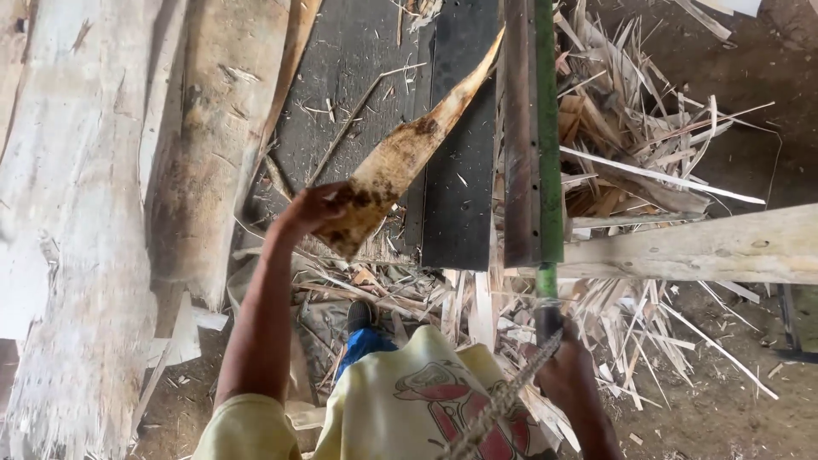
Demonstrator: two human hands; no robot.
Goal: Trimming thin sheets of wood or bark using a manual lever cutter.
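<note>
My left hand [317, 209] grips the lower end of a long, pale, stained strip of bark-like sheath [407, 149] that reaches up and to the right across a dark board [460, 170]. My right hand [567, 370] is closed around the dark lower end of a green pole [548, 136] that stands upright next to a rusty metal bar [518, 128]. A twisted rope [503, 400] runs diagonally just below that hand. My yellow printed shirt [409, 409] fills the bottom centre.
Large pale trunk-like slabs [77, 213] lie along the left. A heap of dry fibre strips and shavings [630, 128] covers the ground at right and below the boards. A light wooden plank [707, 247] crosses at right. My shoe [360, 317] stands among the scraps.
</note>
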